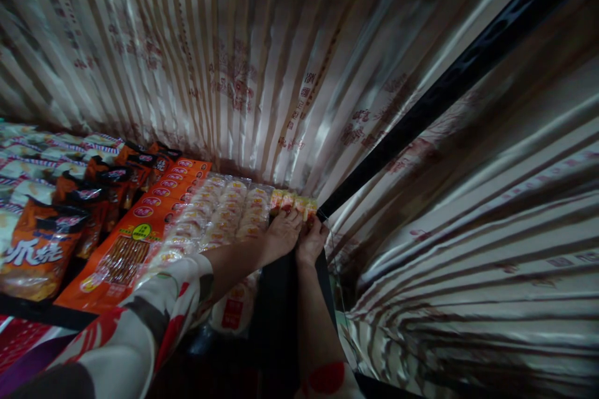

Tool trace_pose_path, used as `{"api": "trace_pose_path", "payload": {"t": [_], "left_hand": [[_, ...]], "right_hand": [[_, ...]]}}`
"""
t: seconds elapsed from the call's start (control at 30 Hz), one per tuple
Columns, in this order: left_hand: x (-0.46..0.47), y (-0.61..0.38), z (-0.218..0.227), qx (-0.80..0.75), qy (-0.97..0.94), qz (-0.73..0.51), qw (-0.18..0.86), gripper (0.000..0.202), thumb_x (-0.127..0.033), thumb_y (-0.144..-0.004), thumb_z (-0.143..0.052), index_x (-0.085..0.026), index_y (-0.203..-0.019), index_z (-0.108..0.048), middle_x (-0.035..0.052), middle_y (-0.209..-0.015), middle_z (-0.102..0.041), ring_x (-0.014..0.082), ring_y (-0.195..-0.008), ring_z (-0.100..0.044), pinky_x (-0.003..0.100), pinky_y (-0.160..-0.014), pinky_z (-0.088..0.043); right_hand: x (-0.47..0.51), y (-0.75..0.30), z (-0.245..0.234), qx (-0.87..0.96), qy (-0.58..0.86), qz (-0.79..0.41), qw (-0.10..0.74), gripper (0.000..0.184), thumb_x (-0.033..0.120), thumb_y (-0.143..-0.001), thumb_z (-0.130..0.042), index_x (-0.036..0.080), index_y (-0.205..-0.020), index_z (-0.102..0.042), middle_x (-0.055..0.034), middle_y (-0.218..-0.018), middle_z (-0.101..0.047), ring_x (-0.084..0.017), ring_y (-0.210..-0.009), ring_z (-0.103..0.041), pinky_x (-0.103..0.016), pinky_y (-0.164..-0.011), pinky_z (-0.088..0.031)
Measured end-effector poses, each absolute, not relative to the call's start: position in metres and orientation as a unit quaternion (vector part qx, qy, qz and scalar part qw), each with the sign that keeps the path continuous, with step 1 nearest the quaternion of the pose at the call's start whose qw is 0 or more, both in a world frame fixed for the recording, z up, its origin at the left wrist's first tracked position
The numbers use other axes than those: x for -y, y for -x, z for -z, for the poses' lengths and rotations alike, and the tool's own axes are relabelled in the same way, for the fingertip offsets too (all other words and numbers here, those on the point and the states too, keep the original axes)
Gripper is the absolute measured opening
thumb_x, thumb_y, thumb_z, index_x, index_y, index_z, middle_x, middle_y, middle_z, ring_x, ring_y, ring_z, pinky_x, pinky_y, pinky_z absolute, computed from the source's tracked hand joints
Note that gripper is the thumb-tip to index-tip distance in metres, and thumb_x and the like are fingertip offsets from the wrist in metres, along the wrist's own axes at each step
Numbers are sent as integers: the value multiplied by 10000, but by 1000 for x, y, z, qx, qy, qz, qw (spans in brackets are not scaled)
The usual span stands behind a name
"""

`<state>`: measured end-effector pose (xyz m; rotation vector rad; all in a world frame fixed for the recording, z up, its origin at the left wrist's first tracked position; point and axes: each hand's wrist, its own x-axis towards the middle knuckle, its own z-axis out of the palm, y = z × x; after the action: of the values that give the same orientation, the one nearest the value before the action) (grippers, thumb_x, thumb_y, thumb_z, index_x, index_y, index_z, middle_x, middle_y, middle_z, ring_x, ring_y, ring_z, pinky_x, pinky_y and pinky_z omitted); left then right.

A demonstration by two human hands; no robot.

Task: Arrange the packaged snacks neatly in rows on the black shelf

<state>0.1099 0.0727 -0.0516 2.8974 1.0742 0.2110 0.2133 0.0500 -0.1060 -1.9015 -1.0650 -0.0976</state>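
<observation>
Small yellow snack packets stand side by side at the back right end of a dark shelf. My left hand reaches over their front, its fingers bent and closed on them. Close beside it, my right hand grips the rightmost packets near the black post, fingers curled. The hands partly hide the packets, and the dim light blurs the fingertips. Left of them run rows of round white wafers in clear wrappers; my left forearm crosses above their front part.
Large orange packs of brown sticks lie further left, then orange-and-black snack bags and white-and-blue bags. A black slanted post rises at the shelf's right corner. Printed, pleated curtain material hangs behind and to the right.
</observation>
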Motion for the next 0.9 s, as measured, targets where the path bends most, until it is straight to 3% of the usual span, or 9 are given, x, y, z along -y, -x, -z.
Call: {"api": "trace_pose_path", "payload": {"t": [0.43,0.9], "left_hand": [[-72,-117,62,-328,-942,-47,-60,441,-96,-910,-313,-104,-1304,-510,109,-1406,-448,244,-1302,-370,394,-1000,-402],[-71,-118,67,-336,-940,-37,-35,442,-91,-902,-318,-88,-1298,-516,104,-1439,-416,240,-1332,-342,397,-1019,-399]], "right_hand": [[-51,-219,114,440,744,20,502,439,333,-808,-426,135,-1157,-602,-131,-1017,-472,-222,-884,-504,-391,-803,-448],[-50,-217,111,442,744,28,500,378,262,-784,-452,122,-1102,-600,-126,-1008,-475,-192,-835,-523,-377,-826,-470]]}}
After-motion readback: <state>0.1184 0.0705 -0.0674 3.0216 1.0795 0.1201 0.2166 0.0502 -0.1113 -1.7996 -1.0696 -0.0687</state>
